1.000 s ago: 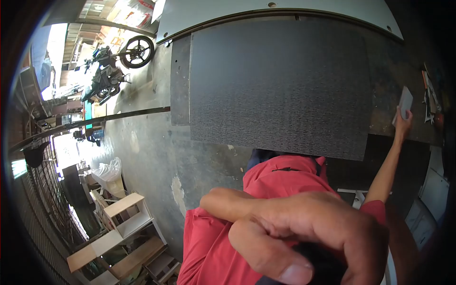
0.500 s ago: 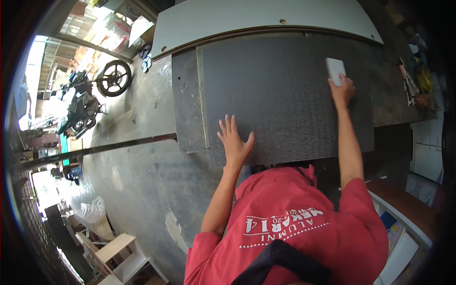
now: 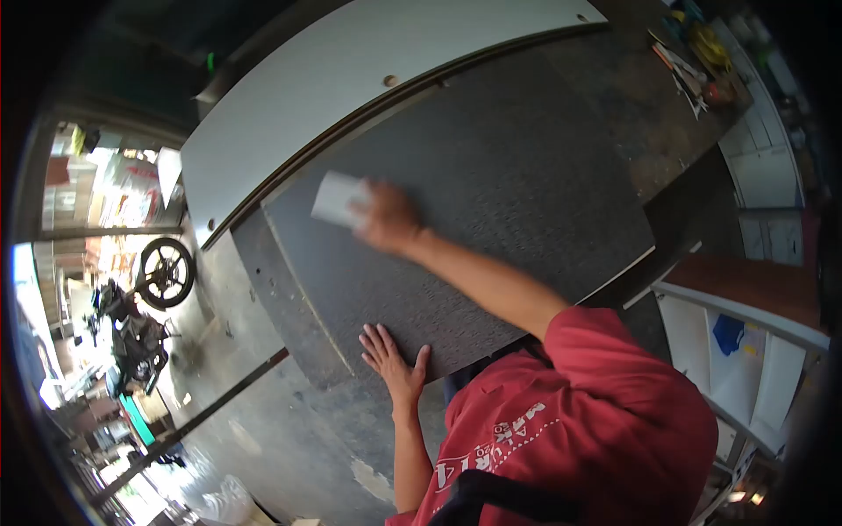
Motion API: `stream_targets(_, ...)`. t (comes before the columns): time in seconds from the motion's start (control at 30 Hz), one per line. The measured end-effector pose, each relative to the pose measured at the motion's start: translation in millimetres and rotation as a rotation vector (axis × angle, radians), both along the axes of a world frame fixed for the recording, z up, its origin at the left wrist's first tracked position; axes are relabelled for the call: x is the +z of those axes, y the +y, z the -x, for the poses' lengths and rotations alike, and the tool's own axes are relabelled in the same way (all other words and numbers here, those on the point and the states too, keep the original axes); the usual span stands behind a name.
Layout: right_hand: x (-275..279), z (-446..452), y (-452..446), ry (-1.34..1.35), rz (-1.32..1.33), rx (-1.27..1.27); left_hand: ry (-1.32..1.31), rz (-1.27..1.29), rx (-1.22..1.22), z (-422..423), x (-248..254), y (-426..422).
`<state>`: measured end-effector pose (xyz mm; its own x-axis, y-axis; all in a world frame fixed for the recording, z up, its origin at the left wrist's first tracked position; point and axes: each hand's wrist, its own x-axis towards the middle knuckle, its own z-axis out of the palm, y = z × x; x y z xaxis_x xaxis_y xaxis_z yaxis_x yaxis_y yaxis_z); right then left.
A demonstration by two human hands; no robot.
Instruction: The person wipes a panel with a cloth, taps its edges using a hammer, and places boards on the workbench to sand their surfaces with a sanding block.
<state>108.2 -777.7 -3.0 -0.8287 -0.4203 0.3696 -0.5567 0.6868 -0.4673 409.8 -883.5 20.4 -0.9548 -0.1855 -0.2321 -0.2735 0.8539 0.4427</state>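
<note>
A large dark textured sheet (image 3: pixel 491 210) lies flat in front of me. My right hand (image 3: pixel 390 219), slightly blurred, grips a flat whitish block (image 3: pixel 338 200) over the sheet's far left part. The block appears to be against the surface. Near the sheet's close left edge, my left hand (image 3: pixel 395 368) rests palm down with its fingers spread, holding nothing.
Beyond the sheet lies a long pale panel (image 3: pixel 351 74) with round holes. Assorted tools (image 3: pixel 688 74) are at the far right. A white shelf unit (image 3: pixel 737 351) stands at the right. A motorcycle (image 3: pixel 132 337) is at the left.
My right hand has swept the block leftward across the sheet from its right side. My left hand, earlier raised near my face, is now on the sheet. The view has turned.
</note>
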Motion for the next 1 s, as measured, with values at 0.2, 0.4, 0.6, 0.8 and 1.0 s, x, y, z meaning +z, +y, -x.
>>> stream_targets(0.2,-34.5,147.7,314.8,0.059,-0.132,-0.944,-0.009,0.049,-0.021,6.4,-6.2,6.0)
stream_targets(0.4,-29.5,-43.7,401.5,0.169,-0.215,-1.170,0.015,0.093,-0.061,0.6,-25.2,-0.9)
stream_targets(0.6,-17.8,-182.4,395.7,0.072,-0.230,-1.368,0.033,0.089,-0.080,-2.7,-31.5,-9.6)
stream_targets(0.8,-15.1,-227.5,318.3,0.046,-0.141,-0.975,0.127,0.140,-0.004,-5.7,-36.1,-48.2)
stream_targets(1.0,-22.4,-183.4,458.0,0.013,-0.237,-1.284,0.217,-0.006,0.218,-0.8,-46.9,-82.0)
